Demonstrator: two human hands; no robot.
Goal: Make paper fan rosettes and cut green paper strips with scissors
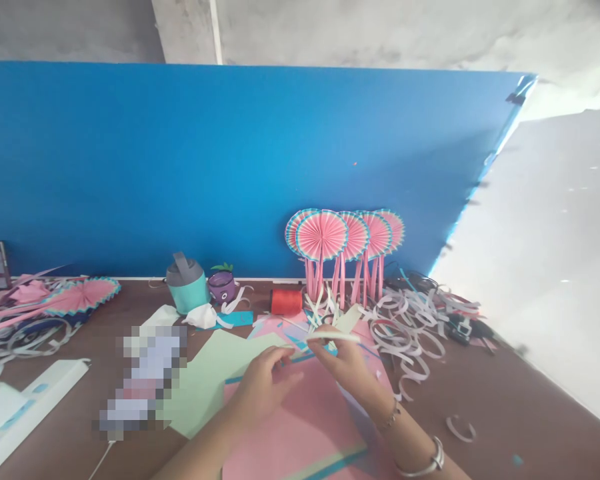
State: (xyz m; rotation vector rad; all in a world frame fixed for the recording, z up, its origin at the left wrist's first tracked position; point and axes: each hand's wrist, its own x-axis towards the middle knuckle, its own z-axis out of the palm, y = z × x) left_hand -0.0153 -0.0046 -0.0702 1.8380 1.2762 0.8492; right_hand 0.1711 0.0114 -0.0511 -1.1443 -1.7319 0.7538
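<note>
My right hand [343, 360] is closed on a thin pale paper strip [334, 337], held above the far edge of the pink paper sheets. To its left, my left hand [267, 383] hovers over the pink paper [310, 420] with its fingers apart and nothing visible in them. Blue and pale green bands run along the pink sheet's edges. Pale green paper [213, 380] lies left of my left hand. Just beyond my hands are cut pale strips [325, 307] and a red thread spool [287, 302].
Round pink paper fans [323, 235] stand against the blue panel [180, 167]. Curled white strips [405, 327] are heaped at the right. A teal cup [187, 287], a purple cup [222, 287] and a blurred-out phone [143, 380] sit left. A white power strip [35, 413] lies far left.
</note>
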